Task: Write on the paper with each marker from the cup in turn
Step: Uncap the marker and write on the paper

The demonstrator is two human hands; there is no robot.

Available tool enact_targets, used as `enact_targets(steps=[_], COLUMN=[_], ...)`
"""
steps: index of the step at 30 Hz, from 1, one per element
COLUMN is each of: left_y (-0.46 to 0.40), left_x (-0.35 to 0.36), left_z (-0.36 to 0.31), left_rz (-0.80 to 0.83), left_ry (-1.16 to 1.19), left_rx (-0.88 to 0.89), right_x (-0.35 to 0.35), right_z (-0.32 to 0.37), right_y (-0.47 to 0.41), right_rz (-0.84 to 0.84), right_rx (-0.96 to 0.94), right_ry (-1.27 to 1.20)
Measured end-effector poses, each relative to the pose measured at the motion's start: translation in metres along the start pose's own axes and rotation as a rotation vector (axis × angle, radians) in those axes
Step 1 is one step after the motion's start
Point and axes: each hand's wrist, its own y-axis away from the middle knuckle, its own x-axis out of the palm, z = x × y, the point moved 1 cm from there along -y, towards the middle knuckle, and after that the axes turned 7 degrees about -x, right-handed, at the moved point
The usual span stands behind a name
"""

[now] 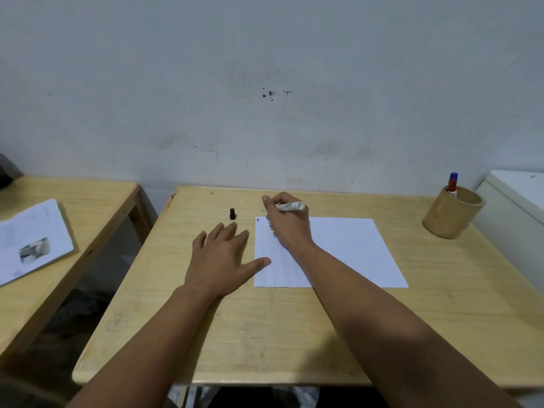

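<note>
A white sheet of paper (347, 251) lies on the wooden desk (265, 334), with small red and blue marks (258, 220) at its top left corner. My right hand (287, 222) grips a white marker (290, 206) over that corner; the tip is hidden by my fingers. My left hand (223, 254) lies flat, fingers spread, thumb touching the paper's left edge. A black marker cap (232, 214) stands on the desk just beyond my left fingers. A wooden cup (452, 213) at the far right holds a blue-capped marker (453, 184) and a red one.
A second wooden table (59, 201) stands to the left across a gap, with a booklet (32, 240) on it. A white appliance (515, 201) sits right of the cup. A pale wall rises directly behind the desk.
</note>
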Motion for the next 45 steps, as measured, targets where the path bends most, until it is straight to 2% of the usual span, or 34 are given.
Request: enact_targets(steps=[8,32,37,41,43,45], left_y=[0.002,0.002,0.003,0.003,0.004,0.004], left_x=[0.000,0.000,0.000,-0.003,-0.007,-0.010], left_z=[-0.003,-0.002,-0.002,-0.003,-0.006,-0.008], left_rz=[0.041,0.033,0.039,0.050,0.044,-0.008], left_ry=[0.004,0.014,0.014,0.000,0.010,0.105], left_rx=[-0.020,-0.030,-0.036,-0.048,-0.054,-0.106], right_x=[0.001,0.004,-0.001,-0.017,-0.033,-0.049], right_z=[-0.007,-0.011,0.000,0.022,0.036,0.049], right_y=[0.001,-0.002,0.002,-0.006,-0.008,-0.008], right_rz=[0.010,0.044,0.037,0.019,-0.004,0.003], right_rx=[0.089,0.045,0.106,-0.051,-0.093,-0.059], right_ry=[-0.078,0.018,-0.168,-0.071,-0.122,-0.199])
